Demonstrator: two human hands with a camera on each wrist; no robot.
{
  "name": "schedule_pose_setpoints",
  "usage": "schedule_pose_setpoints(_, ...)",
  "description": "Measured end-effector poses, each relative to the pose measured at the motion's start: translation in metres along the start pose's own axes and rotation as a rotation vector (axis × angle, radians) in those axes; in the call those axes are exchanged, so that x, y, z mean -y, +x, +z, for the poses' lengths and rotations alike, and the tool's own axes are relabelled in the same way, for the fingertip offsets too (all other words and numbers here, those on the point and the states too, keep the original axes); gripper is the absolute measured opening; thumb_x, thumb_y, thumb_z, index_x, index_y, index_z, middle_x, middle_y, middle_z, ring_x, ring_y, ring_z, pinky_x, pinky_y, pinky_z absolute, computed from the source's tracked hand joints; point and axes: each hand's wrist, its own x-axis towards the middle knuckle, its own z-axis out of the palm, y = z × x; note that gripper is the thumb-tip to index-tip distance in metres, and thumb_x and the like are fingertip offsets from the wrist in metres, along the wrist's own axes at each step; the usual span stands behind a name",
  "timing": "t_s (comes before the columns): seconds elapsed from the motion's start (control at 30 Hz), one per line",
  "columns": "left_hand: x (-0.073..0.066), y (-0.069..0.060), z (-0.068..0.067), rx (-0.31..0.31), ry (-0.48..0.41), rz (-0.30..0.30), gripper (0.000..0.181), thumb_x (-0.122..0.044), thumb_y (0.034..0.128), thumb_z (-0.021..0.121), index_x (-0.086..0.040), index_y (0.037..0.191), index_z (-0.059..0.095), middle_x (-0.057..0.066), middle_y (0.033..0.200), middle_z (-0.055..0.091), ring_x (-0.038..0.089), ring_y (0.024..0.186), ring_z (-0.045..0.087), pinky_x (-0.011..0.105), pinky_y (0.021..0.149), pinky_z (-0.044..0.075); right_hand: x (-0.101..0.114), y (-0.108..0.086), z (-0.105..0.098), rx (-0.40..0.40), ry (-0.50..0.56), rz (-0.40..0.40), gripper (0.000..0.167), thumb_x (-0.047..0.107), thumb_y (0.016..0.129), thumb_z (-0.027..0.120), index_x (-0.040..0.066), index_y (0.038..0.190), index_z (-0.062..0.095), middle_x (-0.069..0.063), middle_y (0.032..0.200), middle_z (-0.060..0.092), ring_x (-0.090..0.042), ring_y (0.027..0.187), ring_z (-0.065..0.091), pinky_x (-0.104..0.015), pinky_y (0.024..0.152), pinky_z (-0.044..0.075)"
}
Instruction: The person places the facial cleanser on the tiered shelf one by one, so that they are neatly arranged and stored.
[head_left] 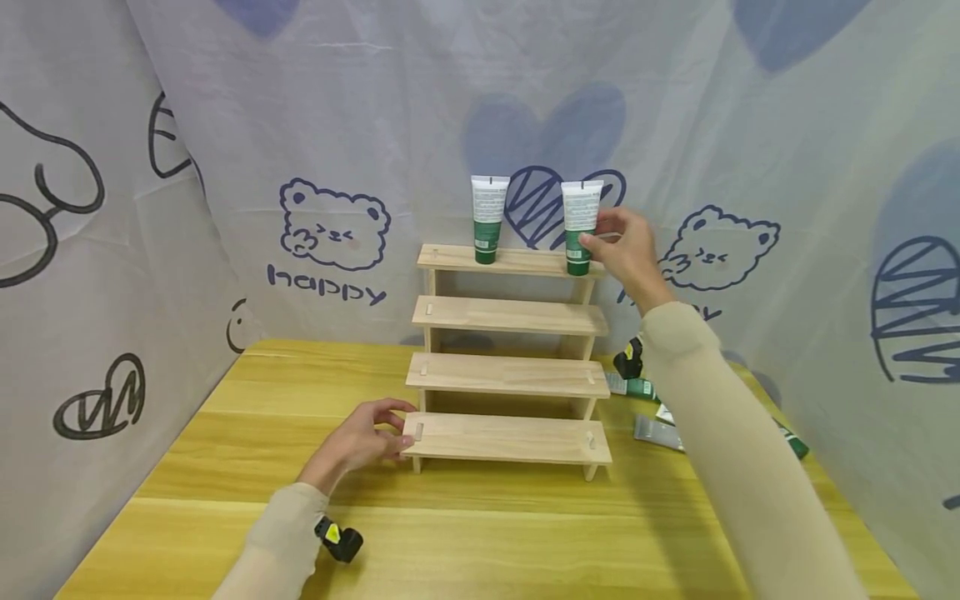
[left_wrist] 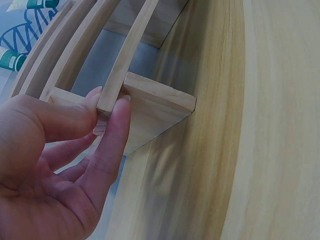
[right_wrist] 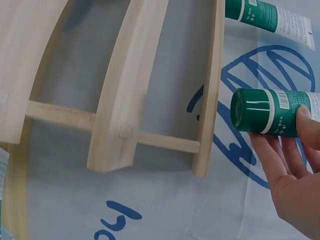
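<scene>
A wooden four-step display rack (head_left: 510, 373) stands on the table. My left hand (head_left: 372, 435) pinches the left end of its lowest board (left_wrist: 120, 70) between thumb and fingers. Near the right end of the top board (head_left: 525, 262), my right hand (head_left: 626, 248) grips a green-and-white squeeze tube (head_left: 581, 218), cap down. In the right wrist view a small gap shows between this tube's green cap (right_wrist: 245, 110) and the top board. Another such tube (head_left: 489, 218) stands upright on its cap, left of the middle of the top board.
Right of the rack lie several tubes, among them a green-capped tube (head_left: 640, 388) and a grey tube (head_left: 658, 433), partly hidden by my right sleeve (head_left: 735, 450). Behind the rack hangs a printed cloth (head_left: 420, 108). Yellow wood-grain tabletop (head_left: 480, 542) lies in front.
</scene>
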Motion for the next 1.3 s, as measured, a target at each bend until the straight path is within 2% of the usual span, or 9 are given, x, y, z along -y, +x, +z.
schedule_pose_setpoints(0.33,-0.001,-0.002,0.001,-0.008,0.000,-0.013,0.052,0.001,0.0947,0.070,0.000,0.143,0.053,0.020,0.116,0.057,0.019,0.083,0.074,0.042,0.079,0.066,0.002,0.008,0.016,-0.027,0.044,-0.047,0.037,0.003,0.095,0.071,-0.005,0.130,0.060,-0.015,0.116,0.065,-0.009,0.089,0.060,-0.012,0.073,0.055)
schedule_pose_setpoints(0.57,-0.002,-0.003,0.001,-0.006,-0.008,-0.010,0.052,0.002,0.0948,0.070,0.001,0.143,0.052,0.021,0.116,0.057,0.019,0.083,0.074,0.042,0.079,0.067,0.002,0.013,0.024,-0.039,0.086,-0.021,0.037,0.000,0.094,0.070,-0.004,0.129,0.060,-0.011,0.111,0.064,-0.007,0.086,0.059,-0.014,0.073,0.057)
schedule_pose_setpoints(0.77,-0.003,-0.003,0.000,-0.008,-0.013,-0.007,0.051,0.003,0.0947,0.070,0.001,0.143,0.053,0.020,0.115,0.057,0.018,0.082,0.073,0.041,0.078,0.067,0.001,0.016,0.029,-0.051,0.073,-0.005,0.038,0.000,0.094,0.071,-0.004,0.131,0.060,-0.017,0.121,0.065,-0.009,0.088,0.059,-0.015,0.075,0.056)
schedule_pose_setpoints(0.97,-0.003,-0.002,0.001,-0.012,-0.009,-0.009,0.051,0.003,0.0948,0.069,0.001,0.143,0.053,0.019,0.114,0.057,0.018,0.080,0.072,0.041,0.078,0.067,0.000,0.019,0.033,-0.059,0.102,-0.013,0.039,-0.002,0.092,0.072,-0.006,0.128,0.060,-0.020,0.118,0.067,-0.004,0.079,0.058,-0.010,0.068,0.055)
schedule_pose_setpoints(1.3,-0.001,-0.002,0.001,-0.010,-0.003,-0.004,0.051,0.002,0.0950,0.070,0.000,0.143,0.053,0.018,0.113,0.057,0.018,0.080,0.072,0.042,0.077,0.067,0.000,0.020,0.041,-0.058,0.107,-0.028,0.039,-0.002,0.092,0.071,-0.007,0.129,0.059,-0.024,0.122,0.067,-0.002,0.075,0.057,-0.011,0.068,0.054)
